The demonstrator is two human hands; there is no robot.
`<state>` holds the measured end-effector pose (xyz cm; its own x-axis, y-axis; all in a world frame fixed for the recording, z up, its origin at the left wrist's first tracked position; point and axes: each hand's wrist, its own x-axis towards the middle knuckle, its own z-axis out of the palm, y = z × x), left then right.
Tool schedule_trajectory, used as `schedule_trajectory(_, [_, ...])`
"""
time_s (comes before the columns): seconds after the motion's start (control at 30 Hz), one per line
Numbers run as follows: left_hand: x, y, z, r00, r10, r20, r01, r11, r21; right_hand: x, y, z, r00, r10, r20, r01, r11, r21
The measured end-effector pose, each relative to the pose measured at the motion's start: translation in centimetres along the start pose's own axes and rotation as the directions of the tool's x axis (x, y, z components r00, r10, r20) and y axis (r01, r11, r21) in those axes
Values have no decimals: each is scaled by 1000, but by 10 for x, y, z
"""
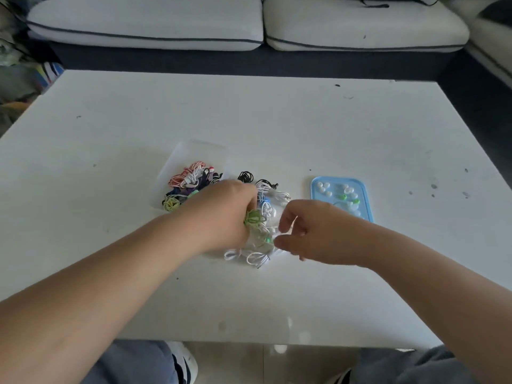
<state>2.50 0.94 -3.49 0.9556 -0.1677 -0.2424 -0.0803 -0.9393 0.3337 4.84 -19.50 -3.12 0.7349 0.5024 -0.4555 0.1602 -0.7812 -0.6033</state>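
- Hands meet over a heap of tangled earphones near the middle of a white bench (277,120), seen from above by the person wearing the camera.
- The left hand (224,214) reaches in from the lower left, with its fingers curled tightly round a green coiled cable (253,218), which it grips at the left edge of the heap.
- The right hand (313,234) comes in from the lower right with its fingers bent. Its thumb tip lies against a small green earbud (268,240), with the forefinger curled just above. The blur hides whether it actually pinches the earbud.
- White cables (255,256) loop out from under both hands toward the viewer and lie on the bench.
- A black coil (245,176) and more white and blue cables lie just behind the hands.
- A clear tray (194,151) sits behind and to the left of the left hand. It holds red-and-white striped earphones (188,173), dark ones and a yellow-green coil (171,203).
- A blue tray (314,187) sits to the right of the heap, partly behind the right wrist. White ear tips (324,187) and a few green ones are scattered in it.
- A pale sofa (144,20) with dark piping stands beyond the bench's far edge.
- The person's grey-trousered knees and a shoe show below the near edge.
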Motion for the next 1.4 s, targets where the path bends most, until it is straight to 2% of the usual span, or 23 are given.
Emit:
schedule_trajectory(0.13, [2,9,-14,996,-81,-30,75,981,-178,-4,12,-14,994,65,-85,-57,994,94])
schedule_trajectory(0.23, [3,16,-23,992,-118,-42,101,952,-287,-7,17,-18,991,56,-118,-41,991,126])
schedule_trajectory(0.33, [2,26,-30,992,-98,79,126,800,-587,-6,19,-15,992,26,-124,-3,984,178])
schedule_trajectory(0.4, [2,32,-32,987,-82,139,156,711,-686,-5,19,-15,992,12,-127,17,975,221])
schedule_trajectory(0.6, [7,38,-41,991,-51,120,128,563,-816,0,16,-15,989,-78,-124,120,918,378])
schedule_trajectory(0.73, [4,37,-49,994,-65,83,102,422,-901,2,13,-15,983,-96,-154,153,897,415])
schedule_trajectory(0.8, [3,36,-50,994,-60,95,110,343,-933,2,11,-16,981,-126,-148,184,844,504])
schedule_trajectory(0.87, [1,36,-51,994,-42,103,111,307,-945,0,9,-18,980,-149,-133,199,758,622])
schedule_trajectory(0.97, [-1,34,-51,996,-28,86,91,338,-937,-2,8,-22,986,-137,-96,162,632,758])
schedule_trajectory(1.1, [1,32,-53,988,-147,42,90,337,-937,-2,4,-26,994,-99,-46,86,452,888])
schedule_trajectory(1.17, [2,30,-50,979,-205,20,109,433,-895,-1,4,-27,995,-87,-57,88,406,910])
schedule_trajectory(1.27, [1,32,-42,977,-212,-23,117,625,-772,0,6,-28,994,-81,-66,94,414,906])
schedule_trajectory(1.4, [0,33,-36,981,-193,-28,127,741,-659,0,7,-26,994,-62,-92,111,568,815])
